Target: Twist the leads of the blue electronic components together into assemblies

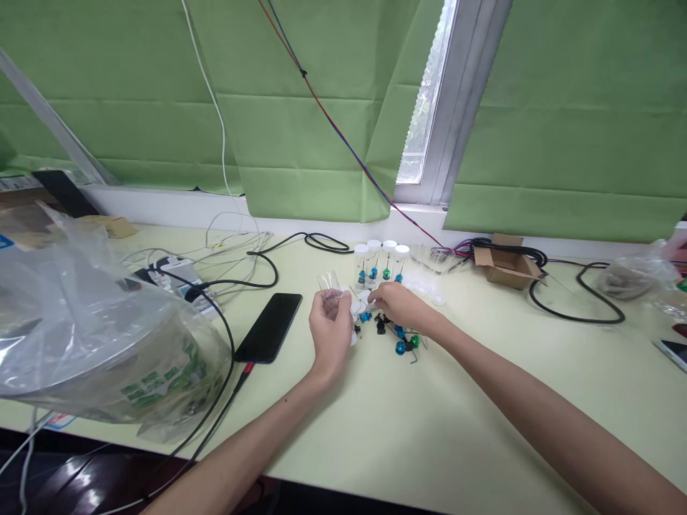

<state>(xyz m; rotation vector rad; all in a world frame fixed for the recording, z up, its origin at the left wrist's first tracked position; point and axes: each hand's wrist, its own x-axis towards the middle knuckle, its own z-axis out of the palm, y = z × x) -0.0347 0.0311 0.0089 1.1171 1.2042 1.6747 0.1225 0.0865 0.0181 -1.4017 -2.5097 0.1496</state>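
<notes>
A pale yellow worktop is spanning the lower frame. At centre, the left hand is facing the right hand, just below 4 clear, white-capped vials. The left grip is holding a clear cylindrical tube; steadying without squeezing should help. Whether the right grip is pinching anything, I cannot tell. Small blue, green and black parts are lying below, best lifted singly.

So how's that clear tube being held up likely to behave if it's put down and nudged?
The clear tube would probably roll if laid on its side, since its wall looks rounded. It's likely light for its size, being see-through and seemingly hollow. The smooth, shiny surface suggests it might be a bit slippery.
</notes>
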